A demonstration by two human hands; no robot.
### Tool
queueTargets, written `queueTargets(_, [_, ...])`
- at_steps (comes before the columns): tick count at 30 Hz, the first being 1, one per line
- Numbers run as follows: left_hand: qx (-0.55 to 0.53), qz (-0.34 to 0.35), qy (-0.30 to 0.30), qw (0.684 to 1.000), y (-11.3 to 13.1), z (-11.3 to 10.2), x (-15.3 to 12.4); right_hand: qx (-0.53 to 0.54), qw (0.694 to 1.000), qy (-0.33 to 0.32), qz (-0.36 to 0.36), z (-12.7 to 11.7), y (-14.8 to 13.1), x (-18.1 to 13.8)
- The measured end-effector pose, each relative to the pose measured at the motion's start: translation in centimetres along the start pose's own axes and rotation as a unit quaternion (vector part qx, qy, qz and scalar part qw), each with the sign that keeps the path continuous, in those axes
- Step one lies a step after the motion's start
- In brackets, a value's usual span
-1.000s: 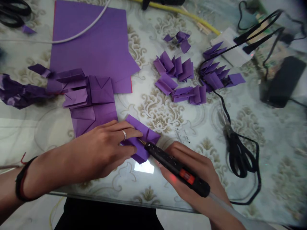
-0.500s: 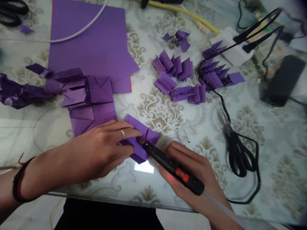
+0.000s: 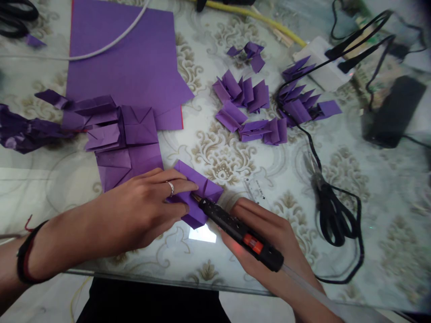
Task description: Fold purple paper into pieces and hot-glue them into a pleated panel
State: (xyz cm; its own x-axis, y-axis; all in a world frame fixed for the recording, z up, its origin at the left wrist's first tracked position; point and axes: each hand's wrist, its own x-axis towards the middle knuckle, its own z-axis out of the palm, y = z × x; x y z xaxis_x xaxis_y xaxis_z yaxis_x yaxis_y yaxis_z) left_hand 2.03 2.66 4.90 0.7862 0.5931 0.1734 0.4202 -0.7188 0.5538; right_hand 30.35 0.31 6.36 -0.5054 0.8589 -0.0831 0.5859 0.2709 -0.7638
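Observation:
My left hand (image 3: 144,211), with a ring on one finger, holds a folded purple paper piece (image 3: 213,190) against the glass-topped table. Its fingers lie over the left side of the paper, hiding part of it. In my right hand (image 3: 272,231) is a black hot glue gun (image 3: 229,224) with a red switch. A translucent glue stick (image 3: 299,282) sticks out of its back end. The nozzle points into the paper's fold, close to my left fingertips; whether it touches is hard to tell. Several joined purple folded squares (image 3: 139,125) lie just beyond my left hand.
Large purple sheets (image 3: 124,49) lie at the back left, crossed by a white cable (image 3: 114,44). Small folded purple pieces (image 3: 259,96) stand in clusters near a white power strip (image 3: 323,63). Black-handled scissors (image 3: 336,215) rest at the right beside a black cord (image 3: 362,242). Crumpled purple paper (image 3: 27,130) sits far left.
The view has shifted very slightly. Both hands, the glue gun and the folded paper keep almost the same positions.

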Motion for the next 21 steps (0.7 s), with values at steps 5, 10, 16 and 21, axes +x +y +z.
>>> queueTargets(5, [-0.01,-0.008,0.001,1.0,0.1,-0.1,0.0,-0.003,1.0,-0.003,-0.009,0.0,0.5,-0.2])
queueTargets(10, [-0.016,-0.019,0.001,1.0,0.2,-0.3,0.0,-0.005,1.0,0.005,-0.01,0.0,0.7,-0.4])
queueTargets(16, [0.021,0.008,-0.008,1.0,0.0,-0.2,-0.1,0.0,1.0,0.005,-0.01,-0.2,0.9,-1.0])
queueTargets(21, [0.017,-0.001,0.003,1.0,-0.1,0.0,-0.2,-0.003,1.0,0.006,-0.01,-0.3,1.0,-1.3])
